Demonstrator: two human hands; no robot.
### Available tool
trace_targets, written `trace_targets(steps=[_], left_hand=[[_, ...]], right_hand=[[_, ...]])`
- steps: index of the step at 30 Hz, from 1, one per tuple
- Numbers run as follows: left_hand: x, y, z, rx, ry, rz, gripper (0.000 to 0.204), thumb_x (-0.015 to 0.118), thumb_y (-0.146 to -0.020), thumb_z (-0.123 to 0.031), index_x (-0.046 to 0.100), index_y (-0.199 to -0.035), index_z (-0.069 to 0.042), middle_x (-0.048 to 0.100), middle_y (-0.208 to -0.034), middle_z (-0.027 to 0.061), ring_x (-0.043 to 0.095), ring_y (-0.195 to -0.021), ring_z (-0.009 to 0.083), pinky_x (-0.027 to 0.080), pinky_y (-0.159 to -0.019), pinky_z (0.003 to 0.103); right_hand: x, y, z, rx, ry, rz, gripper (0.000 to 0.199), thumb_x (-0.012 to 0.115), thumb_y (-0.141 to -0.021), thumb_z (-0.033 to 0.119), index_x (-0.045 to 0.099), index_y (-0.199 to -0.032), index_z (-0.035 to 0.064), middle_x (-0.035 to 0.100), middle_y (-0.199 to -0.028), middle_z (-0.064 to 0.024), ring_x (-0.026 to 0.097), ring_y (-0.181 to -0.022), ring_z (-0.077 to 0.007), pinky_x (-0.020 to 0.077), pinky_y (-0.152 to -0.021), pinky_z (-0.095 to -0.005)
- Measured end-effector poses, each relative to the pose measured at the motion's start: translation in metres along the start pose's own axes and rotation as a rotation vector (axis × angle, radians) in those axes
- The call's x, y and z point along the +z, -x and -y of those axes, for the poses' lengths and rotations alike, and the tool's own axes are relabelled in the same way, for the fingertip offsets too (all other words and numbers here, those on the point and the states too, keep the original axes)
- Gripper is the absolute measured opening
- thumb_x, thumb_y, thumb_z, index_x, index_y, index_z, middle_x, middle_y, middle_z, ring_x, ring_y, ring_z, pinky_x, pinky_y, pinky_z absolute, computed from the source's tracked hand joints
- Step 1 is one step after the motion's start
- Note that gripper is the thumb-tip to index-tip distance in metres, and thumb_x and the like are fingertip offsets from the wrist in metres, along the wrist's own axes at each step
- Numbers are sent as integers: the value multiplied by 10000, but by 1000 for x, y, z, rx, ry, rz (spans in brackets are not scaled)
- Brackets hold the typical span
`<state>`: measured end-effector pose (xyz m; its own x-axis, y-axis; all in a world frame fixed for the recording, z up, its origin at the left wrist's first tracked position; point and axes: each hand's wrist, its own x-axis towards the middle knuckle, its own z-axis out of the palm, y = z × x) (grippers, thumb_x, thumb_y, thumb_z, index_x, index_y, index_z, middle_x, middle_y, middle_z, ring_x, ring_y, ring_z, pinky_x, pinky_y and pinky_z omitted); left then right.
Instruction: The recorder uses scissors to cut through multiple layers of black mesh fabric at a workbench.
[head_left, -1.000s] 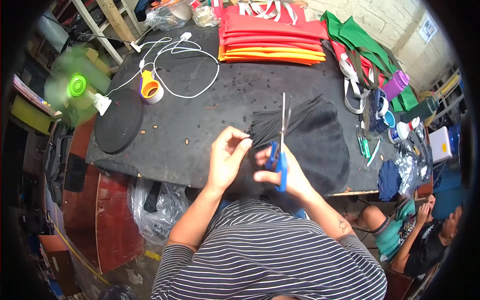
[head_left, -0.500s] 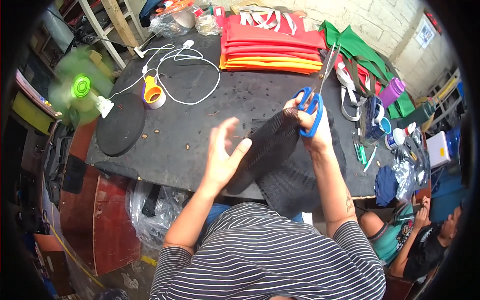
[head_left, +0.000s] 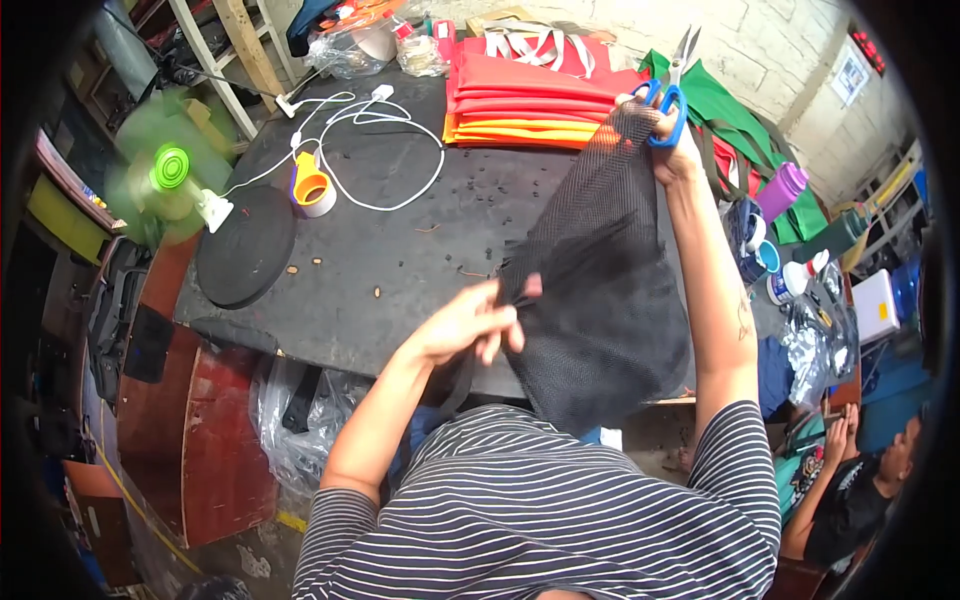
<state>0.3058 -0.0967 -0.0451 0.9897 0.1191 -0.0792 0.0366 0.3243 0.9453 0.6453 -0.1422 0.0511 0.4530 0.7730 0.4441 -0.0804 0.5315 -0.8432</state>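
Your left hand (head_left: 462, 328) is motion-blurred; its fingertips overlap the mesh (head_left: 605, 320), and whether they pinch it can't be made out. Dark folds merge, layers hard to count. The mesh covers part of the tabletop (head_left: 370, 265) and reaches past its near edge, close to your striped shirt (head_left: 540, 500). Fan (head_left: 172, 168) at left: blades a green blur. Far right, another person (head_left: 850, 500) is partly lost in the dark rim.

Your right hand (head_left: 674, 158) has its fingers closed on the mesh's gathered upper end, raised beside the red stack (head_left: 545, 85). Same hand carries the scissors (head_left: 676, 74), blades pointing away from you and slightly parted. From there the mesh slopes down toward you; the left fingers, loosely spread, are at its left margin.

Containers: purple bottle (head_left: 782, 190) and white bottle (head_left: 795, 281) on the right, contents hidden. Clear bag (head_left: 300, 425) below the tabletop's near edge, left of you; dark shapes in or behind it, unidentifiable.
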Motion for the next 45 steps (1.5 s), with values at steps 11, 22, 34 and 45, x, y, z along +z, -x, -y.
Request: trace_targets(steps=[11, 22, 34, 45], left_hand=[[-21, 2, 17, 278, -1213, -153, 577, 447, -651, 60, 619, -1118, -231, 461, -1134, 117, 416, -1030, 287, 350, -944, 359], [-15, 9, 23, 262, -1030, -396, 146, 568, -778, -158, 655, -850, -65, 526, -925, 65, 418, -928, 246, 353, -859, 341], [5, 5, 11, 145, -724, -399, 188, 559, -781, -46, 586, -965, -21, 515, -789, 34, 483, -689, 104, 393, -593, 233], [70, -64, 80, 582, -1306, -90, 338, 649, -717, -191, 585, -1022, -58, 524, -903, 75, 499, -852, 242, 398, -758, 360]], right_hand=[[-91, 130, 57, 49, -386, 334, 308, 704, -736, 148, 433, -876, 103, 463, -564, 15, 445, -442, -98, 364, -607, -303], [-43, 206, -1, 641, 560, -211, 311, 715, -647, 35, 452, -814, 47, 574, -675, -72, 584, -583, -152, 500, -548, -267], [-6, 242, -20, 579, 1013, -192, 284, 626, -651, -27, 434, -850, 37, 576, -696, -59, 567, -650, -113, 468, -616, -247], [0, 203, 6, 507, 336, -295, 306, 732, -709, 120, 450, -806, 50, 555, -681, -34, 592, -626, -128, 506, -628, -242]])
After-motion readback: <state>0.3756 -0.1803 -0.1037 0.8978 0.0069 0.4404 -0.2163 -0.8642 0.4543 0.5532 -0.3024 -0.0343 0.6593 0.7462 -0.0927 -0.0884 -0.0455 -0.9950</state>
